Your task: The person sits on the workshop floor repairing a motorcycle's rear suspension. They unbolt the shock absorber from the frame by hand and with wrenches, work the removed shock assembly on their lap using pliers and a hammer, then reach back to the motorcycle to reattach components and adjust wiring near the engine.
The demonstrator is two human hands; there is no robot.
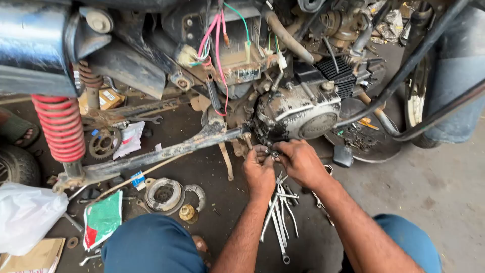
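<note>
Down by the engine case [298, 114], the left hand [258, 172] and right hand [301, 162] meet. Their fingers are pinched together on a small metal part [273, 153], held between both hands. Spanners [280, 212] lie on the floor just below.

The small metal part [273, 153] below the engine [298, 114] is too small to identify; fingers of the left hand [258, 169] and the right hand [299, 161] hide most of it. The picture edge cuts the wheel [419, 96] right of the engine.
</note>
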